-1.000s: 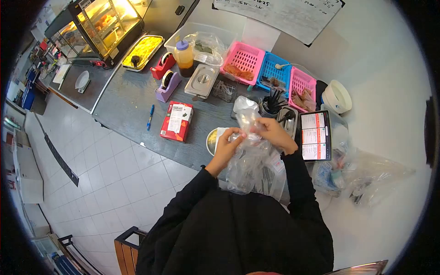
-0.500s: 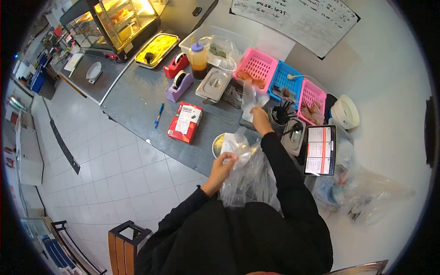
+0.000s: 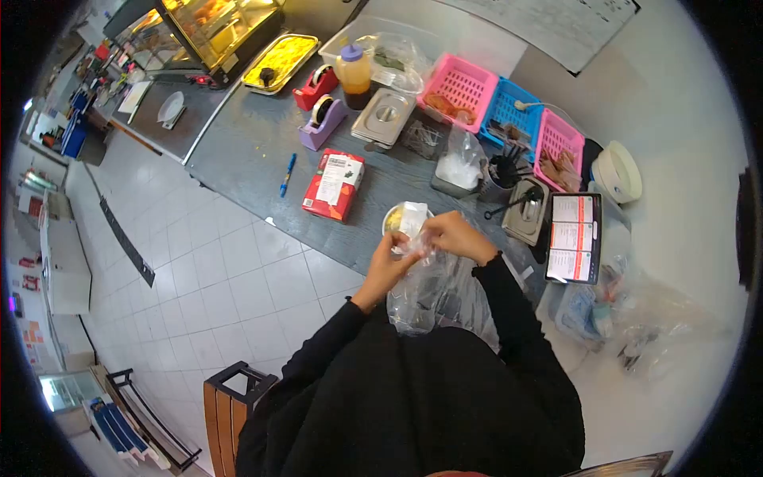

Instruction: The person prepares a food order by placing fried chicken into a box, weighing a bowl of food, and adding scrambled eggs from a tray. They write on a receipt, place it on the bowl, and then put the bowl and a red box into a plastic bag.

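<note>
My left hand point(image 3: 389, 266) and my right hand point(image 3: 461, 238) are close together at the table's near edge. Both pinch a thin clear plastic bag point(image 3: 414, 248), crumpled between the fingertips. Just beyond the hands stands a round bowl point(image 3: 393, 220) with yellowish food in it, partly covered by a white slip of paper point(image 3: 412, 218). Below my wrists hangs a larger clear plastic bag point(image 3: 433, 298); what it contains is hard to make out. A metal container point(image 3: 453, 188) behind my right hand has a clear bag with white contents point(image 3: 462, 164) on top.
A red box point(image 3: 334, 187) and a blue pen point(image 3: 288, 175) lie to the left. Tape dispensers point(image 3: 322, 126), a sauce bottle point(image 3: 354, 78) and a lidded steel pan point(image 3: 385, 118) stand behind. Pink and blue baskets point(image 3: 457, 87) line the wall; a tablet point(image 3: 574, 238) is at right.
My right hand has come back from the clear bag on the metal container and joined my left hand at the small plastic bag. The view has shifted slightly.
</note>
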Tool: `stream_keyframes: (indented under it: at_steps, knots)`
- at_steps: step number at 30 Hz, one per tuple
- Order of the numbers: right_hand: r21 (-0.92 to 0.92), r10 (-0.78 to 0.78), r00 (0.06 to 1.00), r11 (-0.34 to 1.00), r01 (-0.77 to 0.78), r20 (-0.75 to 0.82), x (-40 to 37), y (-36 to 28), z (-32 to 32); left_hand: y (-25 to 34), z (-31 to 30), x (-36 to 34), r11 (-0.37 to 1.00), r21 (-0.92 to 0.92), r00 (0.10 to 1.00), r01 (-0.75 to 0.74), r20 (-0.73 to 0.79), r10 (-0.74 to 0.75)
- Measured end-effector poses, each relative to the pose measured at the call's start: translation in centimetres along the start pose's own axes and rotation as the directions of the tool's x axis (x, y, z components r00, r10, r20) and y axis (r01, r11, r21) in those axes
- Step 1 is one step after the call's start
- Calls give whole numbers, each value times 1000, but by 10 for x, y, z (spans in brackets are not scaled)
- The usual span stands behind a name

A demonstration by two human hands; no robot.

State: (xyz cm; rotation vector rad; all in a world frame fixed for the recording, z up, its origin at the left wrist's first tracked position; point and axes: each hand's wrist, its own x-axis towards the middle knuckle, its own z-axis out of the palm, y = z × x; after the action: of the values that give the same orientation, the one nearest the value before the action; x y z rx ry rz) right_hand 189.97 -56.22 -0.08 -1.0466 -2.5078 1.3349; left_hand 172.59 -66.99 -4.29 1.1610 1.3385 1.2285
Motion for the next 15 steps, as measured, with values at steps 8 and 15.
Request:
stream_keyframes:
  at_steps: [8,15]
  knots:
    - [360,223,583,924,129,-781,-64,0,94,1,-1,17,878,-166,808,449,494,-320]
    - [-628,487,863,716,-305,137,-97,207,212,44,-56,40,863,-261,867,432,383,-319]
